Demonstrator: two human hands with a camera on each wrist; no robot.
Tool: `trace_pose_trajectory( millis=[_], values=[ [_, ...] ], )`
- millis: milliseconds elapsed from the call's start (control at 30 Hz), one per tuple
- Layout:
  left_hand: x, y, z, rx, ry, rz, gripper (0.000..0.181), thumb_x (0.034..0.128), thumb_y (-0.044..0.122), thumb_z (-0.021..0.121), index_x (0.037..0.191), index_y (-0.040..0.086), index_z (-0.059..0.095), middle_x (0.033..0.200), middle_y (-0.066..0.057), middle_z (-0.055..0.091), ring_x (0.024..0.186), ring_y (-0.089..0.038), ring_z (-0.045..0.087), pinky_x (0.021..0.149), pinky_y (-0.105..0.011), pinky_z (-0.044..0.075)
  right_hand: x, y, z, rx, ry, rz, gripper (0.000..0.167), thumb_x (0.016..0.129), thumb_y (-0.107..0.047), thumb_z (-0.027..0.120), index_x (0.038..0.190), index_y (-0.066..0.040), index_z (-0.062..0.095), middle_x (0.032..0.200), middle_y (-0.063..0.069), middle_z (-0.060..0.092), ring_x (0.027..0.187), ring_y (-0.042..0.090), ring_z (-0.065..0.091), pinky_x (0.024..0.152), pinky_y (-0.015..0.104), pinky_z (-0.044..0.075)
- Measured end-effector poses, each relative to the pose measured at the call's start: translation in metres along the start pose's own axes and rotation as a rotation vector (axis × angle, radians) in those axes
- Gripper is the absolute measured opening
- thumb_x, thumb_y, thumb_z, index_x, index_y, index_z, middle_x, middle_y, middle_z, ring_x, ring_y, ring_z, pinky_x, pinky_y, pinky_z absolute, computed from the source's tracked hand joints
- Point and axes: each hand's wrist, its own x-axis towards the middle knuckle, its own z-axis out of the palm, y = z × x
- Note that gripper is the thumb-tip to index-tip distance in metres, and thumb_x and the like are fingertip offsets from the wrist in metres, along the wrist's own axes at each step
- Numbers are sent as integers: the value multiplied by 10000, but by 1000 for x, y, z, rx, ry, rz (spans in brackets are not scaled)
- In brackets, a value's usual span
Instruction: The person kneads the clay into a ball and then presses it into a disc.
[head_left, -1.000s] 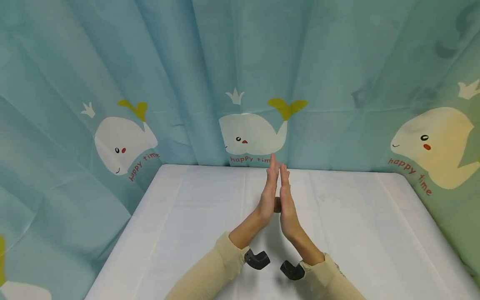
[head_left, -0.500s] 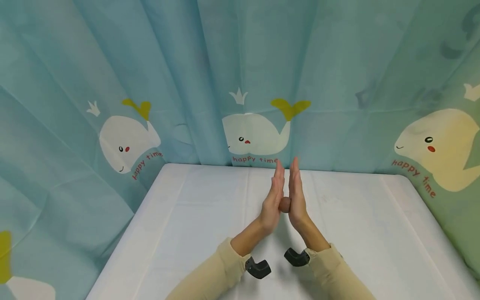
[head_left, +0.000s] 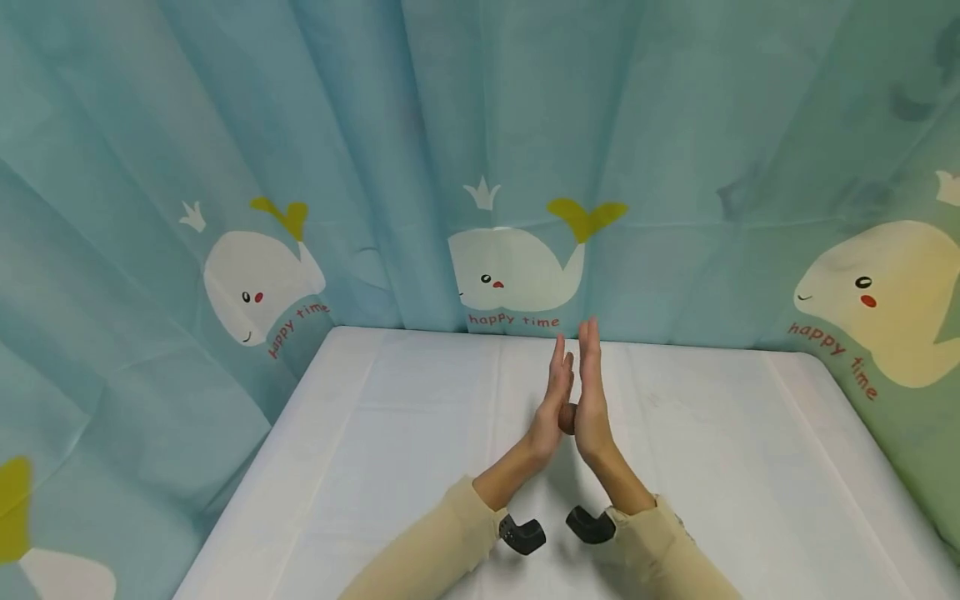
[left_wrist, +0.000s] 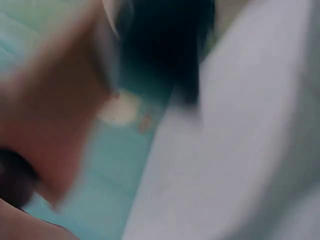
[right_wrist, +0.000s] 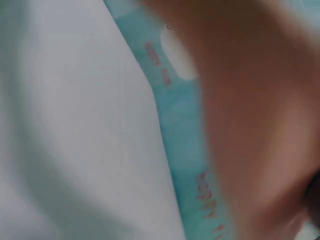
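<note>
A small brown ball (head_left: 567,419), perhaps clay or dough, sits pressed between the two palms above the table. My left hand (head_left: 551,412) stands with straight fingers on the ball's left side. Opposite it, the right hand (head_left: 592,408) has its fingers straight and pointing away, its palm against the ball. In the left wrist view the dark ball (left_wrist: 15,177) shows blurred at the left edge. Only a dark sliver of the ball (right_wrist: 314,197) appears at the right edge of the right wrist view.
A white-covered table (head_left: 412,417) lies under the hands. Behind it hangs a blue-green curtain (head_left: 360,150) with printed whales. Black curved camera mounts (head_left: 522,535) stick out from both wrists, close to each other.
Both palms stay on the ball while sliding against each other. Since half a second ago the left hand has drawn back a little and the ball has rolled slightly nearer.
</note>
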Motion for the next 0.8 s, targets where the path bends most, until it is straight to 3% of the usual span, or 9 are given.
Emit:
trace_pose_trajectory(
  millis=[133,267,400,467,600,700,800],
  values=[
    [-4,15,5,-86,-25,1,632,1101,517,118,1652,300,-102,1723,-30,-47,1581,-240,-31,1260,-445,-4,10,17,-12,50,30,35,543,1126,-446,118,1654,-371,13,1717,-107,23,1570,104,-19,1250,453,-30],
    [3,21,0,-20,41,-18,645,1092,535,115,1659,289,-69,1723,21,-10,1582,-221,5,1253,-491,2,-1,26,-5,49,-35,20,540,1130,-389,72,1660,-323,-10,1716,-104,-23,1568,109,-48,1242,488,-37],
    [13,8,-13,76,151,-14,644,1099,487,131,1666,234,-40,1725,22,-15,1580,-206,20,1248,-531,17,-19,18,10,43,-104,-31,537,1130,-339,52,1661,-315,-21,1719,-91,-11,1570,136,-63,1215,565,-33],
    [12,-2,-16,103,168,-23,632,1101,466,119,1666,234,-44,1723,30,-41,1579,-200,2,1242,-549,7,-21,9,14,51,-111,-58,539,1129,-346,70,1662,-325,-9,1722,-78,28,1576,159,-38,1203,592,-25],
    [2,-13,-10,113,126,-36,625,1098,472,106,1667,253,-27,1723,42,-39,1578,-202,15,1241,-550,40,-9,2,8,51,-96,-45,533,1128,-383,93,1654,-381,9,1715,-77,95,1576,160,24,1209,575,4],
    [-5,-5,-1,54,74,-14,624,1102,486,116,1667,258,-16,1724,27,-23,1581,-220,27,1255,-500,58,4,7,-3,59,-59,21,520,1125,-428,94,1640,-433,24,1708,-108,104,1568,103,31,1233,509,1],
    [-6,12,7,-11,41,-2,633,1103,502,110,1667,246,-20,1724,28,-19,1581,-210,11,1260,-473,39,10,19,-11,74,-19,46,532,1122,-456,99,1647,-405,35,1711,-109,83,1566,84,22,1243,475,-22]
  ],
)
